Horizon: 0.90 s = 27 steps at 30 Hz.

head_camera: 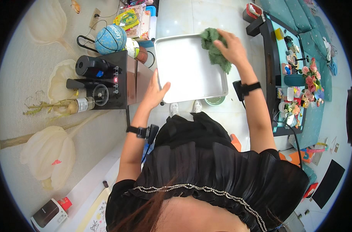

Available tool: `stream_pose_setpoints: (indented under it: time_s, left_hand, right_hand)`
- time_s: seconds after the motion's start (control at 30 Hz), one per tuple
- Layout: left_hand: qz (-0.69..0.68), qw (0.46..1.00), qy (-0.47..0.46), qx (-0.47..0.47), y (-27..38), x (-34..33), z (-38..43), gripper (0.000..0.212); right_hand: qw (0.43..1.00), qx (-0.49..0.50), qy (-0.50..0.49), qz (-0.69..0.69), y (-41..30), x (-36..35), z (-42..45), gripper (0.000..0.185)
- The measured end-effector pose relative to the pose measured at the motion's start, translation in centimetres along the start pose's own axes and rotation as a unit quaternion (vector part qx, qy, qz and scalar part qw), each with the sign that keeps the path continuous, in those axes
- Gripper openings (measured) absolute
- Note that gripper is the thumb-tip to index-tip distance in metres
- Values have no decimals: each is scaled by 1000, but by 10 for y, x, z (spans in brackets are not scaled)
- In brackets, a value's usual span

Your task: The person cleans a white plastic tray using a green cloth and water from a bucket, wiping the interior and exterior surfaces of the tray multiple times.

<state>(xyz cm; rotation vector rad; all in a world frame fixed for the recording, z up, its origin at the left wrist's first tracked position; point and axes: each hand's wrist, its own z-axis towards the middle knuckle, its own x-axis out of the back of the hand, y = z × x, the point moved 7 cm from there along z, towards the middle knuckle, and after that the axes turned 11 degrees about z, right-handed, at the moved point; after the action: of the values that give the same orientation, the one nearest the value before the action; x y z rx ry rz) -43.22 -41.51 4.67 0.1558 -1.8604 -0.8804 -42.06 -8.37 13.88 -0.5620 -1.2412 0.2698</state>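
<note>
A shallow white rectangular tray (190, 69) with a raised rim is in front of my body. My left hand (155, 92) grips its left edge near the lower corner, the thumb lying over the rim. At the tray's upper right, my right hand (231, 47) presses on a fluffy green cloth (215, 49). The cloth drapes along the right rim and partly covers that corner. My right palm and some fingers are turned out of sight. Each wrist wears a black strap with a small device.
A black cabinet (131, 82) at left bears a water dispenser and a glass bottle with plant stems (84, 105). Balls, including a blue basketball (110, 39), lie beyond. A green basin (216, 100) is on the floor below the tray. To the right stands a glass-topped table (290, 101) with flowers.
</note>
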Motion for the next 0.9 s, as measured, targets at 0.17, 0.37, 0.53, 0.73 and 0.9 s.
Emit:
stream_pose_setpoints:
  time_s: [0.17,0.37,0.53,0.73,0.9]
  left_hand:
    - [-28,994,-52,-91,33,-2,-52,120]
    - [-34,998,-24,-53,26,-13,-47,123]
    - [-65,997,-31,-41,23,-19,-45,123]
    - [-52,998,-27,-33,19,-15,-47,121]
    - [-82,994,-63,33,11,-15,-46,123]
  right_hand:
    - [999,-31,-36,6,6,-42,-41,54]
    - [995,-64,-75,22,-4,-26,-96,50]
    - [990,-72,-121,-14,-22,-13,-166,47]
    - [986,17,-153,-60,-55,-9,-191,41]
    - [969,30,-199,-142,-73,-40,-184,39]
